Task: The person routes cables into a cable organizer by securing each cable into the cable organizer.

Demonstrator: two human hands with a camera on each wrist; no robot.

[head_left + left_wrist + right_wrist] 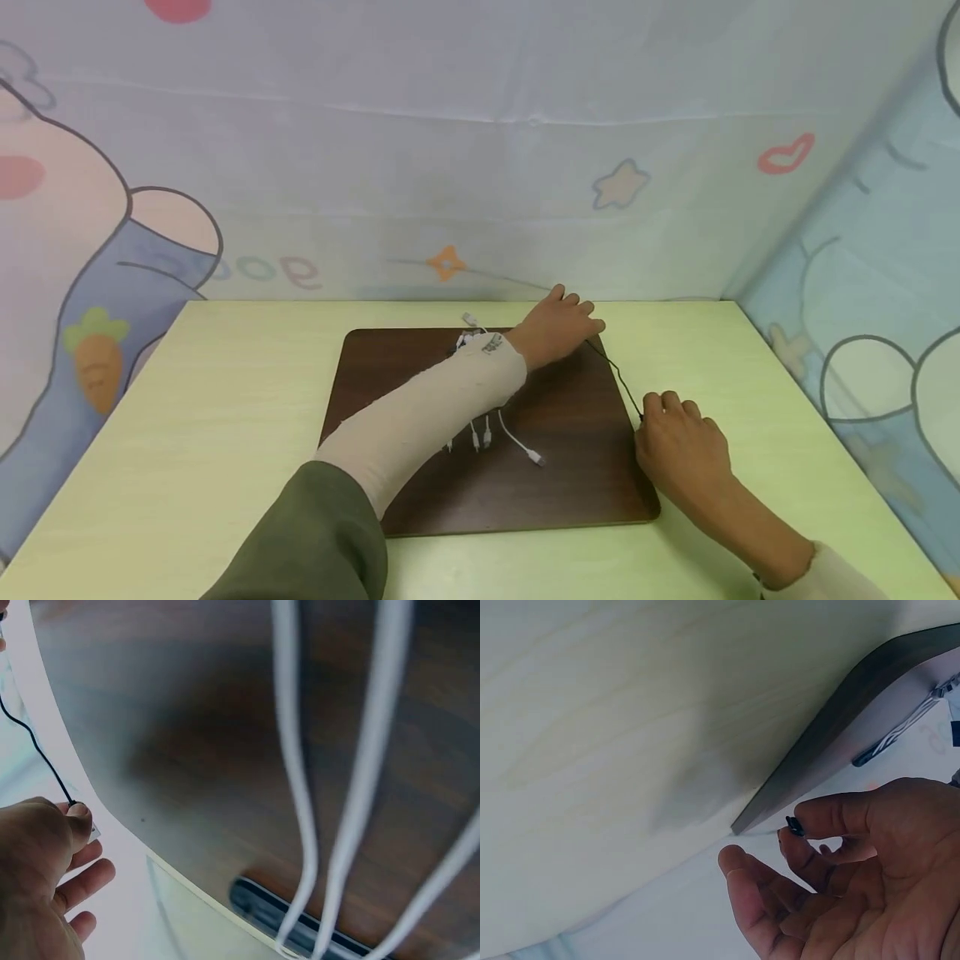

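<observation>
A thin black cable point(621, 379) runs between my two hands over the right side of a dark brown wood-grain board point(585, 492). At the board's far right corner my left hand point(558, 329) pinches one end, where a small light-coloured plug point(94, 833) shows past the thumb; its other fingers are spread. Beside the board's right edge my right hand point(682, 454) pinches the other end between thumb and forefinger, with a small black tip point(795, 826) showing there. The left forearm covers the board's middle in the head view.
White cables point(517, 435) with plugs lie across the board, partly under the left sleeve. They pass over a dark bar-shaped holder point(251, 896) on the board. A pale wooden table point(247, 375) carries the board, with a printed cloth point(360, 183) behind.
</observation>
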